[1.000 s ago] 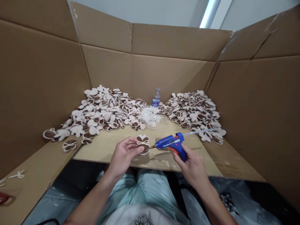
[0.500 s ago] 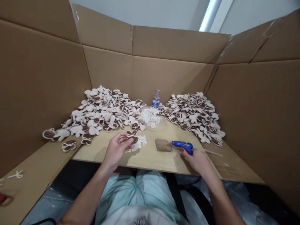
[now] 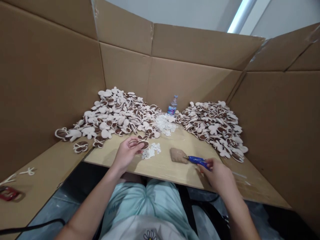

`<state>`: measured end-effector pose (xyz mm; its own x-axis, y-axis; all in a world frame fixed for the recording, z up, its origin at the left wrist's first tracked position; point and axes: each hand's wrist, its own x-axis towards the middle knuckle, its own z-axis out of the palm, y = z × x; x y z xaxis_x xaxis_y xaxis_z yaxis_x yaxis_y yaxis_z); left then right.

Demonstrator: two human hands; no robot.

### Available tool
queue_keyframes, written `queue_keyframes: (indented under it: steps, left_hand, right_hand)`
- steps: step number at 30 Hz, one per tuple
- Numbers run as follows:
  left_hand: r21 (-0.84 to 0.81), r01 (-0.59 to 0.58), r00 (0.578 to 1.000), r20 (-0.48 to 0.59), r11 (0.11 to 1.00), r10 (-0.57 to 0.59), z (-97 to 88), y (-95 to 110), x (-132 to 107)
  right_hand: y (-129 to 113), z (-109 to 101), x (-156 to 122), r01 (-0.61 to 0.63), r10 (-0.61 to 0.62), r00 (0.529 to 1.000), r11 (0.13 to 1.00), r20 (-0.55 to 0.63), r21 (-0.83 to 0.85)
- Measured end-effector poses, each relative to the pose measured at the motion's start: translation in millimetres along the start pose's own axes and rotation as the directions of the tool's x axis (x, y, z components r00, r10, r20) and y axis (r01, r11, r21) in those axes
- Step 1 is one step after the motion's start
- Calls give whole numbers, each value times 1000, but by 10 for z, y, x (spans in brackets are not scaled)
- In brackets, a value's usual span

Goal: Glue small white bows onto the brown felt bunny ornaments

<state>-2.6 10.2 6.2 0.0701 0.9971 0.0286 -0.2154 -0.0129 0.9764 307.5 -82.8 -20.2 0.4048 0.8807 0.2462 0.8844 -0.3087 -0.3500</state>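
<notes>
A brown-and-cream cutout (image 3: 143,143) tied with cord is pinched by the left hand (image 3: 127,154), fingers half curled — the right hand (image 3: 217,175) is laid against a blue glue gun (image 3: 197,161), its grip unclear.

A plastic water bottle (image 3: 172,105) stands before cardboard walls (image 3: 195,83).

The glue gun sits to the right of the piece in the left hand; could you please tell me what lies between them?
The head view shows white lace scraps and a burlap pad between the brown-and-cream piece and the glue gun.
</notes>
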Motion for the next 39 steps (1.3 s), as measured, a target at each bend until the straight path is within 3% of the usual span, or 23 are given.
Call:
queue_keyframes:
  steps: [2,4,6,9,12,18,23,27,34,39]
  left_hand:
    - [-3,-2,1000,5,1000,2,-10,-10,5]
    - [-10,-1,1000,11,1000,2,-15,-24,7]
    - [-22,-4,1000,19,1000,5,-16,-40,6]
    - [-36,-5,999,39,999,6,-16,-63,3]
    - [-45,3,999,46,999,0,-18,-77,2]
    - [-42,5,999,47,999,-3,-8,-101,5]
    - [-50,28,998,53,998,-26,13,-96,-15]
    - [-44,27,998,51,999,-25,19,-99,-18]
    - [-48,17,997,73,999,-14,26,-149,-9]
    - [-53,31,997,71,998,-27,29,-155,-26]
  right_hand:
    - [-229,63,-83,160,-169,985,974,43,158]
    - [-499,176,-162,357,-398,911,892,110,278]
    - [-748,323,-208,484,-552,821,808,146,336]
    - [-985,538,-202,606,-673,728,722,134,334]
    - [-1034,656,-187,647,-704,698,699,131,306]
    - [-917,665,-224,643,-726,684,646,71,412]
    - [-935,692,-167,681,-730,668,678,145,276]
    - [-1010,685,-231,734,-780,606,624,156,268]
    - [-1098,757,-362,793,-836,545,541,71,281]
    - [-1056,886,-384,863,-879,459,409,-124,297]
